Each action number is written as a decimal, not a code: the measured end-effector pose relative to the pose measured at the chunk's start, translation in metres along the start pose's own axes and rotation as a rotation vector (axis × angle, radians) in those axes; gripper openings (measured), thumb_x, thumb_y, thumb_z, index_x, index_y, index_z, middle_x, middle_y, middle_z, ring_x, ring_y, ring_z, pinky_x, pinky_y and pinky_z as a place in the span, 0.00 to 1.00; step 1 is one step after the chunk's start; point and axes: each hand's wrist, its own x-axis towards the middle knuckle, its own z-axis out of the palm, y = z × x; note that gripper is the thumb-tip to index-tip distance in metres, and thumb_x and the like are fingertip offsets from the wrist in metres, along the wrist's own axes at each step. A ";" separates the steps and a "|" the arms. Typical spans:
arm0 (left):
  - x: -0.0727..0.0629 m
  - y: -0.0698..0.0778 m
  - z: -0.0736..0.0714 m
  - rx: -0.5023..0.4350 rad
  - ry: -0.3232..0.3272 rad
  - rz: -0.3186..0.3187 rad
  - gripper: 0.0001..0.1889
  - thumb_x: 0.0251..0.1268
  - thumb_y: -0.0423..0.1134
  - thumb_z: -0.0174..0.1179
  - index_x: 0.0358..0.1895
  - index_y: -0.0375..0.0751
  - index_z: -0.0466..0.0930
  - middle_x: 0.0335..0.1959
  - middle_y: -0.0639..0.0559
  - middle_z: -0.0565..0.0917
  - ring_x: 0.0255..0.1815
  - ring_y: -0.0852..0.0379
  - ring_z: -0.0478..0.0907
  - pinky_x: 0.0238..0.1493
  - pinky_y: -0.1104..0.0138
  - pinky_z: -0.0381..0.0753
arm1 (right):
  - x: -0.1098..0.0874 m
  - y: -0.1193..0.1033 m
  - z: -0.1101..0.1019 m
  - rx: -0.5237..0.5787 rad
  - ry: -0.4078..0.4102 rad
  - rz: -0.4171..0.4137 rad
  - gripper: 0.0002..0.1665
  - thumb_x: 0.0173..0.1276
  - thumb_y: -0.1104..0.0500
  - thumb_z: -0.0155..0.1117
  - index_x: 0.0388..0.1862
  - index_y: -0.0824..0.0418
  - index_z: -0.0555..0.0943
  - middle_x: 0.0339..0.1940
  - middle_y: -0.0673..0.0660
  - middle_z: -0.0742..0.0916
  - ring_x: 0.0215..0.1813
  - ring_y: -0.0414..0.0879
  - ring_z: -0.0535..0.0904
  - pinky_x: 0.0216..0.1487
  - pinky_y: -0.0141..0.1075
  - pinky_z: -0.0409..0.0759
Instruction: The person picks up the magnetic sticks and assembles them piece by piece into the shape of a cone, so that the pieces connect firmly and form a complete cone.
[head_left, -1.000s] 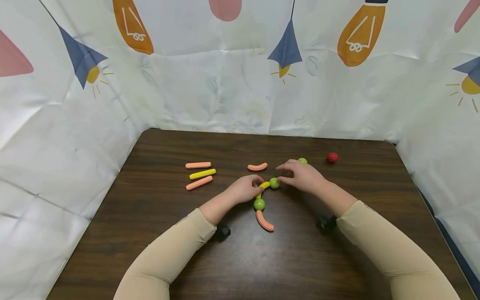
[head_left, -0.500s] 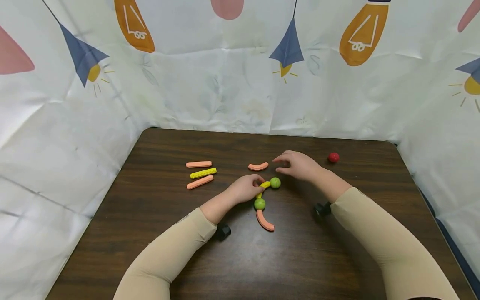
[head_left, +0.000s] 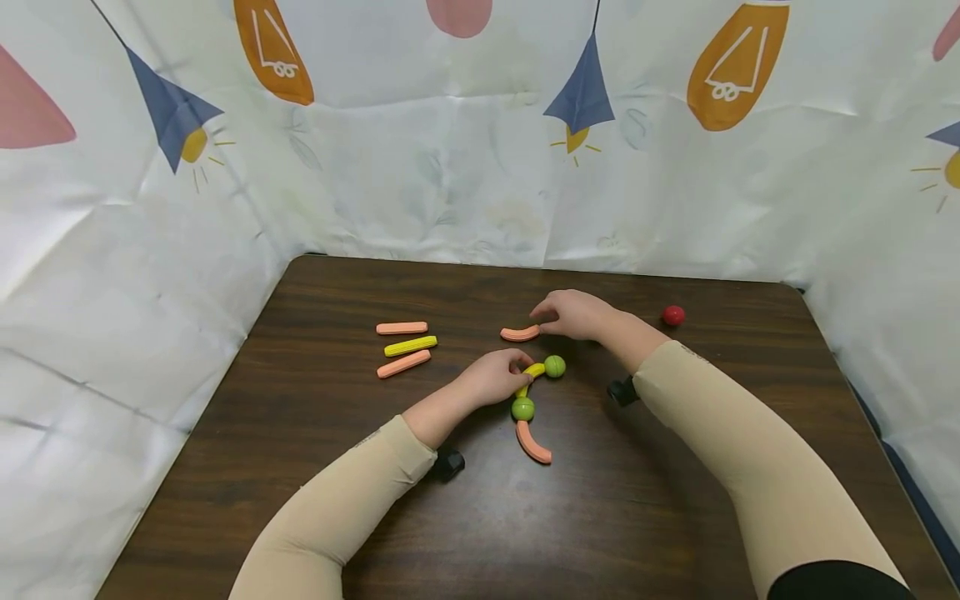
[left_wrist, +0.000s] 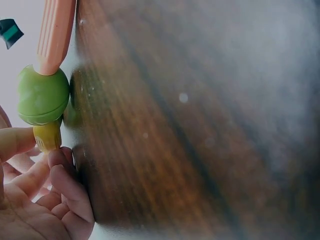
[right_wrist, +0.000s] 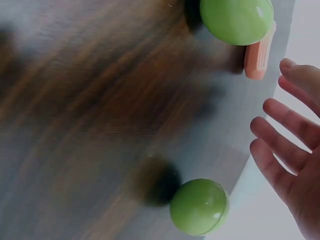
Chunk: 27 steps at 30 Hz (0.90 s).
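Note:
My left hand (head_left: 497, 377) pinches a curved yellow stick (head_left: 535, 370) that has a green ball (head_left: 554, 366) at its far end and another green ball (head_left: 522, 408) at its near end. From that near ball a curved salmon-pink stick (head_left: 533, 443) extends. The left wrist view shows thumb and fingers around the yellow piece (left_wrist: 47, 137). Over a loose curved salmon-pink stick (head_left: 520, 333), my right hand (head_left: 577, 315) reaches with fingers spread and apart from it in the right wrist view. A separate green ball (right_wrist: 199, 206) lies below that hand, hidden in the head view.
Two straight salmon-pink sticks (head_left: 402, 328) and a straight yellow stick (head_left: 410, 346) lie on the left of the dark wooden table (head_left: 337, 500). A red ball (head_left: 673, 316) sits at the back right. A patterned white cloth (head_left: 450, 192) hangs behind the table.
My right hand has moved left and away from the green ball at the chain's end, toward the loose curved salmon-pink stick. My left hand keeps its hold on the yellow stick.

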 end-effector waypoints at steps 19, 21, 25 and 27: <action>0.006 -0.005 0.003 0.001 -0.001 -0.005 0.15 0.72 0.45 0.59 0.59 0.48 0.79 0.33 0.53 0.80 0.30 0.56 0.75 0.32 0.66 0.72 | 0.030 -0.010 0.010 -0.042 -0.104 0.003 0.15 0.73 0.52 0.63 0.55 0.52 0.86 0.52 0.51 0.86 0.55 0.47 0.80 0.54 0.43 0.78; 0.005 -0.006 0.002 0.001 -0.001 -0.006 0.15 0.72 0.45 0.59 0.58 0.48 0.79 0.33 0.53 0.80 0.30 0.56 0.75 0.32 0.66 0.72 | 0.031 -0.010 0.010 -0.036 -0.104 0.006 0.13 0.73 0.52 0.63 0.53 0.52 0.87 0.50 0.50 0.86 0.51 0.46 0.80 0.51 0.43 0.78; 0.005 -0.005 0.002 0.004 0.000 -0.006 0.16 0.72 0.45 0.59 0.59 0.48 0.79 0.34 0.53 0.80 0.30 0.56 0.75 0.33 0.66 0.72 | 0.030 -0.010 0.010 -0.014 -0.102 0.023 0.07 0.73 0.52 0.63 0.43 0.52 0.86 0.41 0.49 0.85 0.39 0.44 0.78 0.42 0.39 0.77; 0.005 -0.005 0.002 0.006 0.001 -0.005 0.16 0.72 0.45 0.59 0.59 0.48 0.79 0.34 0.53 0.80 0.30 0.56 0.75 0.33 0.66 0.72 | 0.030 -0.010 0.010 0.000 -0.099 0.038 0.06 0.73 0.53 0.63 0.39 0.52 0.84 0.37 0.49 0.84 0.35 0.45 0.76 0.39 0.39 0.75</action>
